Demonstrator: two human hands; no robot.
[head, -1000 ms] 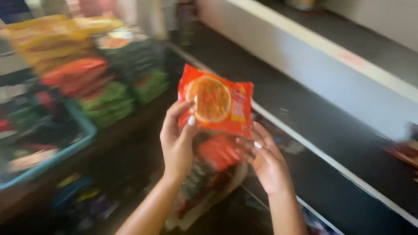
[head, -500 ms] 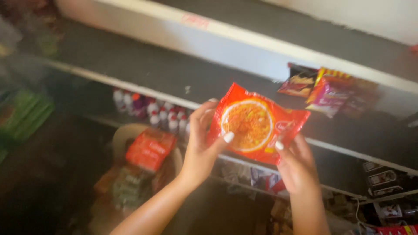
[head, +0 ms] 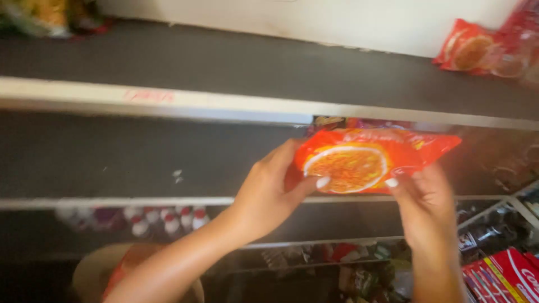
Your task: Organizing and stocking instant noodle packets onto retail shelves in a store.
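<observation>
The orange noodle packet (head: 370, 161) was held flat, face up, at the front edge of the middle shelf (head: 140, 154), pinched at both ends so it stayed level. The left hand (head: 268, 193) had its grip clamped on the packet's left end, and the right hand (head: 426, 205) clamped on its lower right edge. One packet was held; about two similar red packets (head: 483, 53) lay on the upper shelf (head: 224, 67).

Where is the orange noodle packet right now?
The noodle packet is right of centre in the head view, held between the left hand and right hand in front of the dark middle shelf.
</observation>
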